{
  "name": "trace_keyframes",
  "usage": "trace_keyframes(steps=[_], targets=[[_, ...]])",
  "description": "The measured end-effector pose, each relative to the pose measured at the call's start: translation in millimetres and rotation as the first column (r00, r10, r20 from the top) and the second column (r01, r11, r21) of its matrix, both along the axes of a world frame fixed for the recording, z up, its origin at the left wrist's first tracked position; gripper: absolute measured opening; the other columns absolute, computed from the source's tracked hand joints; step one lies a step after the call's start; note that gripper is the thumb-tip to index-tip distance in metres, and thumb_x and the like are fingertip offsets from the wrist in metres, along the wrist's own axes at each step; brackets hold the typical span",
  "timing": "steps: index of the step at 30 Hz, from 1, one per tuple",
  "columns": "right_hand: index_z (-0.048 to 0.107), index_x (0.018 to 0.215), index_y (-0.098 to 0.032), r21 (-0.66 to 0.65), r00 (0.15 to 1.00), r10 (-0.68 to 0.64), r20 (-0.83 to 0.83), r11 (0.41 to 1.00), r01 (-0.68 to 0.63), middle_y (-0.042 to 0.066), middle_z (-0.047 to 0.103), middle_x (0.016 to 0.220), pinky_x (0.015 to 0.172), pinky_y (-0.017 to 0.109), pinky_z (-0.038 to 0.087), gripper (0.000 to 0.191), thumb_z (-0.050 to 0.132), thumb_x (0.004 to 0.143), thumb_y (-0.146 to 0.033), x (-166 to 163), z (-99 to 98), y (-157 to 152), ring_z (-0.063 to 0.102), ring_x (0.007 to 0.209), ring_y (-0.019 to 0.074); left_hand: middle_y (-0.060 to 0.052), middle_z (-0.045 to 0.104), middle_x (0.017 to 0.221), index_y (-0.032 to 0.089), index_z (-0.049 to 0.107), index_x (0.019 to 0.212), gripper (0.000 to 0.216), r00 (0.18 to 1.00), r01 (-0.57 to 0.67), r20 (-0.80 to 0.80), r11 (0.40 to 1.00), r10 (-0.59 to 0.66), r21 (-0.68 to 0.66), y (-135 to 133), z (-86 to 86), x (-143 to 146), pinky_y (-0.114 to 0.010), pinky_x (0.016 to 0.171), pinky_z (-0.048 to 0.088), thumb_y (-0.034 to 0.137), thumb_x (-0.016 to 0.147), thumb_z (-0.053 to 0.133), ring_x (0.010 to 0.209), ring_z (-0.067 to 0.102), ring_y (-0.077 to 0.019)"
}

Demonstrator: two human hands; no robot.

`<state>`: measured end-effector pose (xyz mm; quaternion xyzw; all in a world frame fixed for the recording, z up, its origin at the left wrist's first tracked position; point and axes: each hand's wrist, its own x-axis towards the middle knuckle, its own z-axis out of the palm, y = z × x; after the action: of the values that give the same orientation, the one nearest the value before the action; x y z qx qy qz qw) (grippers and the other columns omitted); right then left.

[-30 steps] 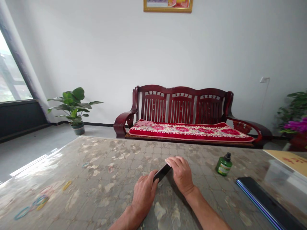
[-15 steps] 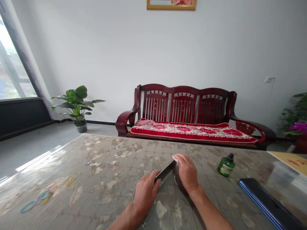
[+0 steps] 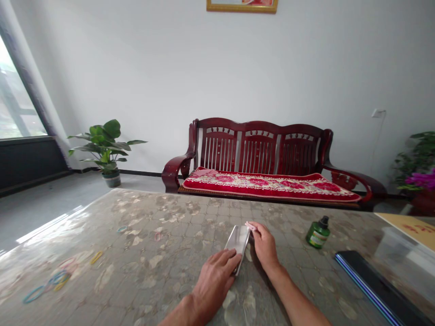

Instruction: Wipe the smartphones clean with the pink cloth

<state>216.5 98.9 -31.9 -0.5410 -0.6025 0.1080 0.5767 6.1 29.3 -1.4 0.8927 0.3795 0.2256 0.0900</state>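
A phone (image 3: 239,239) with a pale, shiny face turned up is tilted above the table in front of me. My left hand (image 3: 216,279) is closed around its near end, with fingers lying over the face. At the far right corner of the phone, my right hand (image 3: 264,244) pinches a small whitish-pink cloth or tissue (image 3: 250,226) against the edge. Most of that piece is hidden by the fingers, so I cannot tell its exact kind.
A green bottle (image 3: 318,232) with a black cap stands right of my hands, near a dark flat case (image 3: 377,285) and a clear plastic box (image 3: 401,253). Several coloured bands (image 3: 61,280) lie at left on the patterned tablecloth (image 3: 142,290). Behind is a wooden bench (image 3: 258,149).
The phone has turned from edge-on to showing its pale, shiny face. My left hand has rolled over and moved slightly right; my right hand stays at the far corner.
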Motion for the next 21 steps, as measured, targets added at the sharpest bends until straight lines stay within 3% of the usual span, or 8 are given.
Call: trace_keyframes(steps=[7, 12, 16, 21], targets=[[0.073, 0.092, -0.021, -0.019, 0.999, -0.006, 0.05, 1.0, 0.007, 0.008, 0.074, 0.093, 0.08, 0.035, 0.056, 0.029, 0.046, 0.086, -0.026, -1, -6.7, 8, 0.069, 0.088, 0.0215, -0.011, 0.059, 0.132, 0.022, 0.049, 0.136, 0.044, 0.973, 0.023, -0.231, 0.985, 0.017, 0.17, -8, -4.0, 15, -0.041, 0.101, 0.045, 0.012, 0.094, 0.054, 0.122, 0.054, -0.0273], [0.072, 0.094, -0.023, -0.012, 0.99, -0.009, 0.138, 1.0, 0.01, 0.006, 0.073, 0.094, 0.08, 0.032, 0.055, 0.029, 0.045, 0.085, -0.018, -7, 1.0, 8, 0.069, 0.089, 0.0202, -0.01, 0.055, 0.138, 0.022, 0.047, 0.138, 0.042, 0.966, 0.07, -0.256, 0.978, -0.018, 0.198, -10, -3.4, 16, -0.044, 0.105, 0.04, 0.017, 0.097, 0.053, 0.127, 0.05, -0.0289], [0.071, 0.096, -0.024, 0.009, 0.951, -0.032, 0.307, 0.999, 0.03, 0.005, 0.072, 0.095, 0.076, 0.028, 0.053, 0.033, 0.042, 0.086, -0.012, -13, 7.3, 6, 0.069, 0.086, 0.0182, -0.011, 0.054, 0.14, 0.02, 0.047, 0.137, 0.041, 0.96, 0.102, -0.276, 0.975, -0.045, 0.196, -11, -0.2, 14, -0.043, 0.102, 0.043, 0.019, 0.097, 0.051, 0.128, 0.049, -0.0298], [0.071, 0.093, -0.024, 0.031, 0.925, -0.034, 0.378, 0.999, 0.024, 0.003, 0.071, 0.091, 0.073, 0.027, 0.053, 0.035, 0.041, 0.083, -0.008, -15, 10.8, 4, 0.068, 0.082, 0.0171, -0.014, 0.052, 0.14, 0.019, 0.047, 0.137, 0.04, 0.944, 0.136, -0.324, 0.963, -0.056, 0.231, -14, 2.7, 15, -0.045, 0.102, 0.044, 0.018, 0.097, 0.051, 0.128, 0.048, -0.0311]])
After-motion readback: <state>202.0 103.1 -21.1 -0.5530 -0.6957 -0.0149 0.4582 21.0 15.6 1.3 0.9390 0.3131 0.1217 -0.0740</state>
